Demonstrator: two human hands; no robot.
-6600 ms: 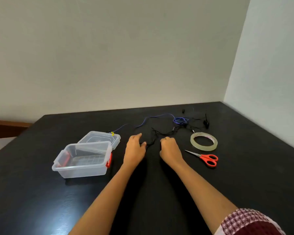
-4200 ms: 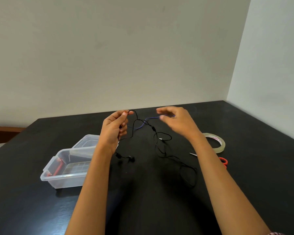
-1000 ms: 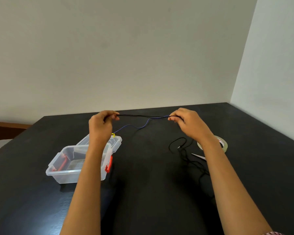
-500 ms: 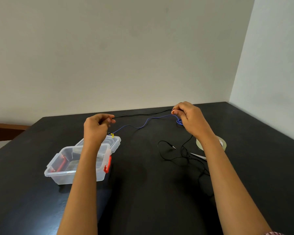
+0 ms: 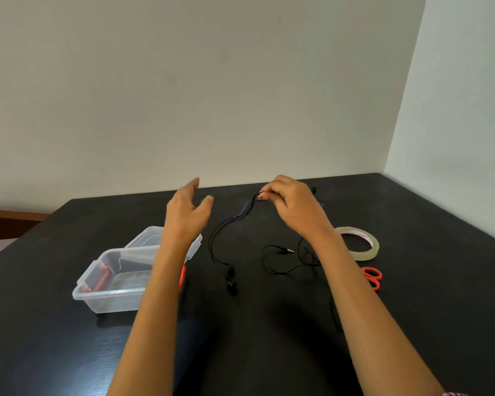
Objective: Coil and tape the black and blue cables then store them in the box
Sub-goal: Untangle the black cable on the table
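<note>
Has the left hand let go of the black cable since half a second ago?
Yes. The left hand is now open above the box, and the black cable it pinched has dropped onto the table.

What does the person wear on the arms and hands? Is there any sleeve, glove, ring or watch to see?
Both forearms are bare from the picture's lower edge to the wrist. The left hand and the right hand have no gloves, and no ring, watch or bracelet shows. The only clothing in view is a small piece of sleeve on the right arm at the bottom edge, with a fine red and white pattern.
</note>
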